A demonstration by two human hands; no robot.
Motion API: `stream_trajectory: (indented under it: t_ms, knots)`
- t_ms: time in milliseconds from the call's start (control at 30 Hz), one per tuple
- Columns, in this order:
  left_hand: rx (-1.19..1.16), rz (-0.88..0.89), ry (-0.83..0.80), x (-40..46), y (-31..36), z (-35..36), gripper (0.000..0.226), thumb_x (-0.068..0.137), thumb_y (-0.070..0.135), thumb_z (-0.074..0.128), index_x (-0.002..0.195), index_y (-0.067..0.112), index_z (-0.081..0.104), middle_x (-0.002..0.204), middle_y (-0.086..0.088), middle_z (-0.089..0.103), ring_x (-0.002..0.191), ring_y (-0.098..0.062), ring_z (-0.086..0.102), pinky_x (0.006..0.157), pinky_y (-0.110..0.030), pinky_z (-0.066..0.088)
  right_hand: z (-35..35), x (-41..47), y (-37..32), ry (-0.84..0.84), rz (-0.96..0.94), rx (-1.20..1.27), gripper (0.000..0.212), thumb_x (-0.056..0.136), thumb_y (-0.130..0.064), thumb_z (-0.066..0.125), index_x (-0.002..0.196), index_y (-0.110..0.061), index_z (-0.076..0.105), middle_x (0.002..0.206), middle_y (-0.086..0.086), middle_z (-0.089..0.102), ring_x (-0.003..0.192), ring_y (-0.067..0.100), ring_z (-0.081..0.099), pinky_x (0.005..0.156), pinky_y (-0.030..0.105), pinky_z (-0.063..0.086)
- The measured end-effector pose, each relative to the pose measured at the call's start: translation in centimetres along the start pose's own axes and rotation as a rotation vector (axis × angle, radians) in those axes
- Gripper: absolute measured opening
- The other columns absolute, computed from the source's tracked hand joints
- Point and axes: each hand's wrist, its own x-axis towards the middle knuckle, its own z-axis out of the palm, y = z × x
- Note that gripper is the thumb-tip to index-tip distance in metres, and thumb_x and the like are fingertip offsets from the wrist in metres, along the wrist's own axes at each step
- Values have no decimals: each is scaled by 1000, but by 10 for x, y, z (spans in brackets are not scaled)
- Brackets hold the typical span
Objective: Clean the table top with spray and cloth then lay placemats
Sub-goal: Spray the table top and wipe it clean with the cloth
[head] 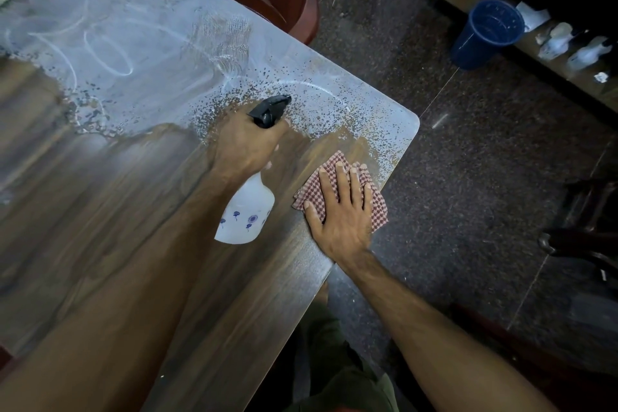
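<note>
Near the table's rounded corner, the left hand (249, 144) grips the neck of the spray bottle (245, 211), fingers curled round it, black nozzle aimed out over the beaded droplets on the table top (133, 194). Right hand (344, 211) lies flat, fingers straight and spread, pressing the red checked cloth (379, 207) down at the table's edge, just beside the bottle. Cloth sits under the palm and fingers, its corners poking out past the fingertips and the little-finger side. My read: this is the wipe after spraying. To do it well, keep the palm flat, push the cloth up through the speckled wet patch by the corner, then work overlapping strokes toward the streaky far end. Watch the overhang: part of the cloth hangs past the edge. No placemats in view.
</note>
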Motion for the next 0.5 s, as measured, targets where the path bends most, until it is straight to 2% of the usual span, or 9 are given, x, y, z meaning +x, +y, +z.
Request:
stream_trajectory:
  t_ms: [67,167,267,333,433,467,500]
  knots:
    - [18,22,-2,-4,-1,0,18,91,32,65,101,18,68,69,-5,68,36,-9,53,46,-22,44,0,0,0,-3,1,0,68,97,-61,30,156,-27,29,164,5,22,152,27,12,121,46,-2]
    - [45,55,-30,-11,-2,-2,29,89,37,67,97,9,68,78,-9,73,37,-9,56,50,-24,48,0,-1,-1,-14,7,1,68,98,-61,27,156,-27,27,165,5,18,153,26,8,122,46,-4]
    - [77,111,-128,-24,0,0,25,90,37,69,104,17,65,74,-1,68,37,-4,55,44,-15,44,0,0,-1,-26,4,6,69,98,-61,26,157,-28,24,166,4,14,153,26,5,122,47,-3]
    - [70,140,-157,-30,1,6,24,89,33,70,103,15,66,75,-4,68,37,-3,54,42,-16,44,0,0,-1,-31,2,9,69,97,-62,23,158,-28,21,166,4,13,153,26,4,122,47,-4]
    - [128,139,-136,-35,2,16,22,88,34,69,96,13,69,70,-6,69,45,-11,57,56,-32,55,1,-1,-2,-24,4,24,70,96,-62,24,157,-28,24,165,5,17,153,27,8,123,49,1]
    - [146,131,-131,-36,2,19,23,87,35,68,91,13,69,66,-4,68,48,-13,57,61,-34,55,2,-1,-2,-10,3,27,70,96,-62,25,157,-27,26,164,6,20,152,28,11,123,50,4]
    - [160,130,-125,-38,4,23,24,88,36,67,87,12,68,61,0,66,49,-12,56,61,-31,54,2,-2,-2,5,2,29,70,96,-61,27,156,-26,29,164,7,23,152,29,15,122,51,8]
